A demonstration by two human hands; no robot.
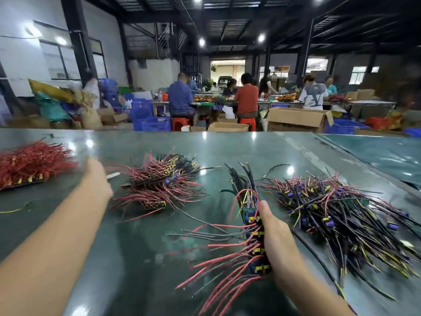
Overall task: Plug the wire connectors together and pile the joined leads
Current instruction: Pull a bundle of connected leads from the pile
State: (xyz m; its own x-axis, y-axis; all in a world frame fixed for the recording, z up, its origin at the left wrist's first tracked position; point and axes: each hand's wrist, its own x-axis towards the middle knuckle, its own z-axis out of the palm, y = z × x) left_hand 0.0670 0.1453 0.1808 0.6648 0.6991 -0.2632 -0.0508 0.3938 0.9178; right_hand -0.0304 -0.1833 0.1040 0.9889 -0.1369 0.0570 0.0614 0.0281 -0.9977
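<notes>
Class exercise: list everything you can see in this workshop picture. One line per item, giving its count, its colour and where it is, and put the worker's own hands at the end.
table: one, dark green, glossy, across the foreground.
red lead pile: one, red, far left of table.
middle pile: one, red and black with yellow connectors, centre.
right pile: one, mostly black with yellow and purple, right.
held bundle: one, red and black leads, near centre.
cardboard boxes: several, brown, on the floor beyond the table.
blue crates: several, blue, background.
seated workers: several, at far benches.
left hand: blurred, reaching towards the left piles.
right hand: grips the held bundle.
</notes>
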